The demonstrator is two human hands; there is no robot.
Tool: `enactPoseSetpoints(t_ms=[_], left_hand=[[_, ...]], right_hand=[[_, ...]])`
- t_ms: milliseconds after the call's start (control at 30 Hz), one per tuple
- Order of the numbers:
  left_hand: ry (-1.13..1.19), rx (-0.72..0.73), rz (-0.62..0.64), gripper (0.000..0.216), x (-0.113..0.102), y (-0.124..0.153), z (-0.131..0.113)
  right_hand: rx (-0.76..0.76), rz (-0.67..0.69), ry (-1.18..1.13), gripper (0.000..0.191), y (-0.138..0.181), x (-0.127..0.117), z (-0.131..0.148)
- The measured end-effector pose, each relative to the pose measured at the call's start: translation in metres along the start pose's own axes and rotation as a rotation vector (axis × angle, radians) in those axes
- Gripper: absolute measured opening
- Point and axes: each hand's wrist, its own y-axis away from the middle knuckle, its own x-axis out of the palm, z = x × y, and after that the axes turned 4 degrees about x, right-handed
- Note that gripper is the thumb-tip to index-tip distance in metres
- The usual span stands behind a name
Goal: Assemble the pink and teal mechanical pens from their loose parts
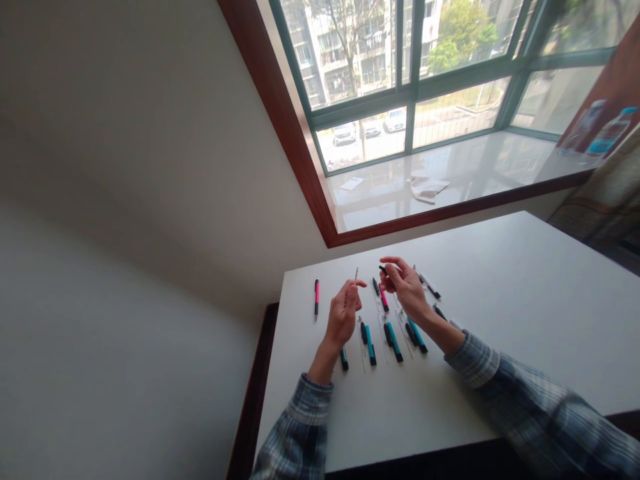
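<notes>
My left hand (pixel 344 312) is closed, pinching a thin pen refill whose narrow tip (pixel 357 273) points up above the fingers. Just to the right, my right hand (pixel 404 288) grips a small black pen part (pixel 383 269) between thumb and fingers. Both hands hover over the table. Below them lie disassembled pens: several teal barrels (pixel 370 345) with black ends, black grips (pixel 363 332) and slim clear refills (pixel 362 353). Between the hands a pink barrel (pixel 384 299) lies beside another black grip (pixel 376 287). An assembled pink pen (pixel 317 297) rests left of my left hand.
White and black pen parts (pixel 430 285) lie beyond my right wrist, partly hidden by it. The white table (pixel 500 280) meets a wall on the left. Behind it is a window sill (pixel 380 200) with papers (pixel 427 188) and plastic bottles (pixel 610 133).
</notes>
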Motion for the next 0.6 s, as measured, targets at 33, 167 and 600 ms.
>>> enactPoseSetpoints(t_ms=[33,167,600], left_hand=[[0.026,0.0,-0.001,0.049,0.0006,-0.0002,-0.0007],[0.123,0.0,-0.007,0.046,0.0028,-0.0014,-0.0008],[0.2,-0.086,0.022,0.039,0.0063,-0.0009,0.0068]], right_hand=[[0.026,-0.005,-0.03,0.043,-0.0005,-0.0001,-0.0008],[0.083,-0.021,-0.126,0.039,-0.0034,-0.0016,-0.0026],[0.137,0.104,-0.309,0.028,-0.0023,-0.0018,0.0046]])
